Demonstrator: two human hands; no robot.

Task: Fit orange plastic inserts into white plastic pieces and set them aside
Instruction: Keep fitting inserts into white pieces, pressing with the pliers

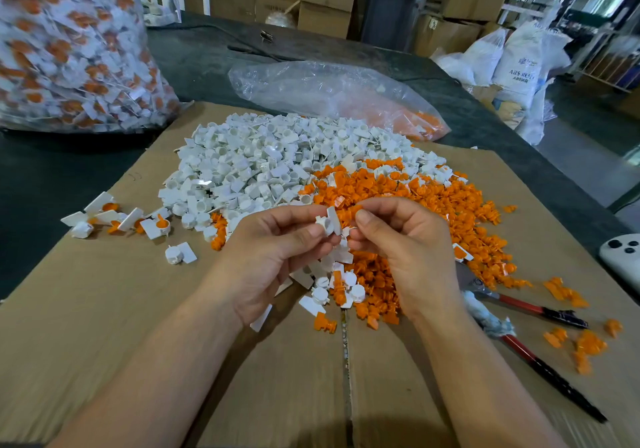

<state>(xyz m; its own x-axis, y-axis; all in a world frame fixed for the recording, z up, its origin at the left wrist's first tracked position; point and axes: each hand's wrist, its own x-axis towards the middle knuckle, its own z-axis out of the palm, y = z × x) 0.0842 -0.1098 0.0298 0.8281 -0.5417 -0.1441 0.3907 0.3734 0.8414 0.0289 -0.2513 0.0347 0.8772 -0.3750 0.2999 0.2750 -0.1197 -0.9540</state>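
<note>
- Over the near edge of the piles, our left hand (277,250) pinches a white piece (329,224) between thumb and fingertips, held up off the cardboard (104,309).
- Our right hand (401,239) is just beside it, fingers curled and thumb against forefinger. We cannot tell whether it holds an orange insert, since the orange heap lies directly behind.
- Behind the hands, the heap of white pieces (249,160) lies to the left and the heap of orange inserts (433,205) to the right; the two touch and mix where they meet.
- Both hands cover the near part of the heaps, with loose white and orange parts below them.
- To the left, a small cluster of fitted pieces (114,219) lies apart from the heaps, with one lone white piece (180,253) near it.
- To the right, red-handled pliers (519,304) lie beside scattered orange inserts (585,343), and a white device (620,257) sits at the edge.
- Farther back on the dark counter (52,177), a clear bag (332,94) holds orange parts, and a large bag of fitted pieces (69,49) stands at far left.
</note>
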